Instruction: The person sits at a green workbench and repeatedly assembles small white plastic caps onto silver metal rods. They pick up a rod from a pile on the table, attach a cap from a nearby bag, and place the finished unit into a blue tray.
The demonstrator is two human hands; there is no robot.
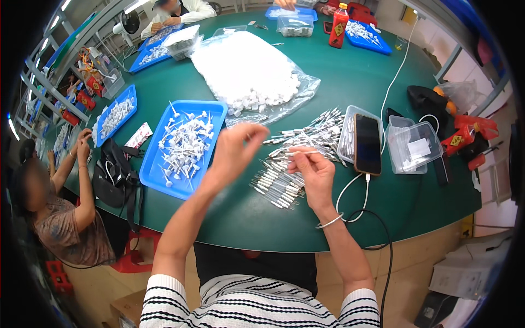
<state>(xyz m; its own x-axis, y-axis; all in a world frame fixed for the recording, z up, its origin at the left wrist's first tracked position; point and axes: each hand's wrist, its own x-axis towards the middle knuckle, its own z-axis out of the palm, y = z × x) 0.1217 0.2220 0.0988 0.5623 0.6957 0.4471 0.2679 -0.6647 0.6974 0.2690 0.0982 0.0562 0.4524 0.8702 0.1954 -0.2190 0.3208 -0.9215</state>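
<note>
From where I stand, the left hand (239, 146) hangs blurred just past the right rim of a blue tray (155, 176), its fingers curled, and I cannot tell whether anything is in them. Its forearm crosses the tray's near right corner, so that side is crowded. The tray holds a loose heap of white-capped pieces (186, 145), a few reaching its rim. The right hand (316, 174) has thumb and fingers drawn narrow over the near side of a pile of slim metal-and-white parts (317, 131); whether one is pinched there I cannot make out. More of these lie side by side in a slanting row (278, 186) between the forearms. Beyond the left hand, a large clear bag of white pieces (240, 68) spreads across the green table (350, 82), limiting reach forward. To the right, a clear box (358, 112) borders the pile, a phone (367, 146) standing at its right side, and a white cable (343, 192) loops close to the right wrist. The freest stretch is bare green between the row and the table's curved near edge, with more to the right, past the cable.
</note>
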